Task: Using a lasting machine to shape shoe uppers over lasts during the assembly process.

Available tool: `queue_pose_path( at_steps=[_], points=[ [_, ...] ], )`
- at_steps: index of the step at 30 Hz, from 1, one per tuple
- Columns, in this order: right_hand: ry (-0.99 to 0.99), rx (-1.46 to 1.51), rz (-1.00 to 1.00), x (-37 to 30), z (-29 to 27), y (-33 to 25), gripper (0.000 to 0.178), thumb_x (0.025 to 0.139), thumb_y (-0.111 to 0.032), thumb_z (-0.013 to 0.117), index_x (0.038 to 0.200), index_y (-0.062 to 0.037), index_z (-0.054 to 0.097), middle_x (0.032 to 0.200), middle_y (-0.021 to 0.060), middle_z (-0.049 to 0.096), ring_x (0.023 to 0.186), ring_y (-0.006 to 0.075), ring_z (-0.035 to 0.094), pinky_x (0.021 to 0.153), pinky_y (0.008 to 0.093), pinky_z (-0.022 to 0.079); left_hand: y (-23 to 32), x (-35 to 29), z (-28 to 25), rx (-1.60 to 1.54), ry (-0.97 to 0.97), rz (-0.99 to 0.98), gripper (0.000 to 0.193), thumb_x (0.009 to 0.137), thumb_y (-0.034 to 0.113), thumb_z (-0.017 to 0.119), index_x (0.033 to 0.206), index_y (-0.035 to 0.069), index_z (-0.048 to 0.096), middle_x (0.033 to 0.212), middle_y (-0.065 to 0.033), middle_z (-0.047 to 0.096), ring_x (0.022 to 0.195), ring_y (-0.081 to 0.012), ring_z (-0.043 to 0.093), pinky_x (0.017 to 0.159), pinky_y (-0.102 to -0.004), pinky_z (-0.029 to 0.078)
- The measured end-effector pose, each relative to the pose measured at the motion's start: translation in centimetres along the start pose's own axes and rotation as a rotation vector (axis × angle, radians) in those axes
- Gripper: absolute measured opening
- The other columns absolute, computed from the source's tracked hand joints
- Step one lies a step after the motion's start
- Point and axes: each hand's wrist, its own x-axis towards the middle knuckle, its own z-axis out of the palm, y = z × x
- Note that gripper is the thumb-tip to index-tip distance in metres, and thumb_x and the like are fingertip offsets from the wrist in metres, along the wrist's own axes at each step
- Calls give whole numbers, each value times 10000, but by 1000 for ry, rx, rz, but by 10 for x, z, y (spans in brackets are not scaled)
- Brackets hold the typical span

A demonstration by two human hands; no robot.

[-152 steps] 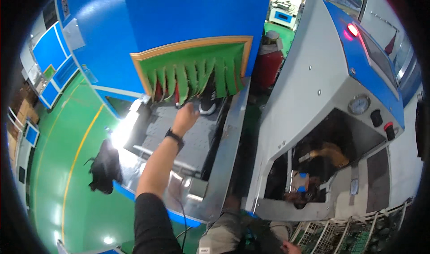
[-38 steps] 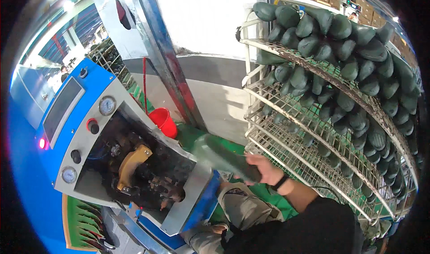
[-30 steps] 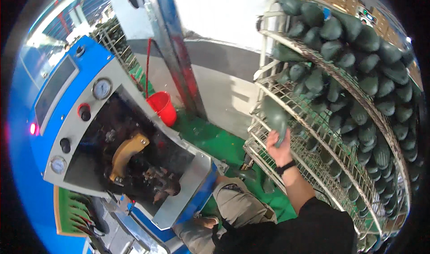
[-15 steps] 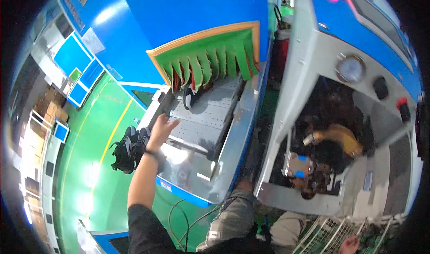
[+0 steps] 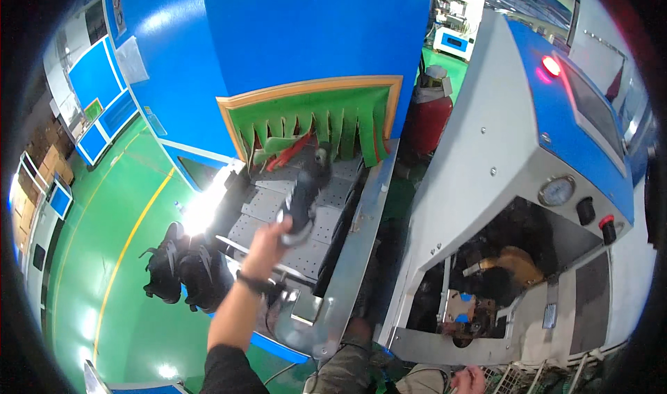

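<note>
My left hand (image 5: 269, 247) is closed on the near end of a dark shoe (image 5: 303, 203) with a pale sole edge. The shoe lies over the grey perforated slats of a conveyor (image 5: 260, 210), and its far end reaches toward the green strip curtain (image 5: 313, 126). Motion blurs the shoe, and its underside is hidden. Low at the lower edge, my right hand (image 5: 469, 380) shows only in part beside my leg; its fingers look bent, but the frame cuts it off.
Two dark shoes (image 5: 182, 272) stand left of the conveyor. The blue machine (image 5: 306, 33) with a wood-framed opening rises ahead. On the right is a grey-and-blue machine (image 5: 479, 137) with a gauge, a red knob and a dark cavity. A wire rack (image 5: 542, 376) sits at the lower right.
My left hand has moved forward and right over the conveyor and taken hold of the shoe, which now shows further out from the curtain. My right hand has shifted left from the wire rack.
</note>
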Motion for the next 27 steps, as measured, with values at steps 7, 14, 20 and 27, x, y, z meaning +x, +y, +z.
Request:
queue_pose_path(
  at_steps=[7, 14, 20, 27],
  points=[
    [-819, 873, -400, -22, 98, -83, 1187, 848, -304, 845, 1641, -77, -8, 1497, 182, 466, 1320, 338, 519, 1141, 441, 373, -126, -252, 78, -155, -291, -468, 627, 973, 424, 657, 1415, 5, 509, 1289, -110, 655, 1106, -199, 670, 936, -388, 573],
    [-914, 677, 92, -23, 27, -60, 892, 724, -21, 759, 1546, -39, 412, 1446, 124, 553, 1317, 257, 533, 1142, 391, 391, -140, -316, 129, 189, -518, -158, 883, 875, 247, 847, 1540, 6, 320, 1458, -73, 491, 1262, -152, 517, 1062, -358, 466],
    [-936, 1211, 878, -40, -35, 26, 494, 953, -185, 518, 1359, 94, 552, 1090, 244, 726, 912, 315, 733, 843, 426, 594, -124, -301, 161, 1059, -924, -151, 323, 936, 229, 768, 1190, 41, 698, 934, -71, 750, 884, -121, 691, 792, -331, 545],
    [-445, 1143, 127, 7, -74, -31, 760, 765, -37, 683, 1488, 30, 458, 1329, 171, 647, 1164, 292, 660, 1048, 392, 504, -138, -336, 214, 548, -1206, 115, 199, 966, 166, 709, 815, 40, 739, 643, -92, 629, 586, -209, 645, 552, -343, 477]
  ],
)
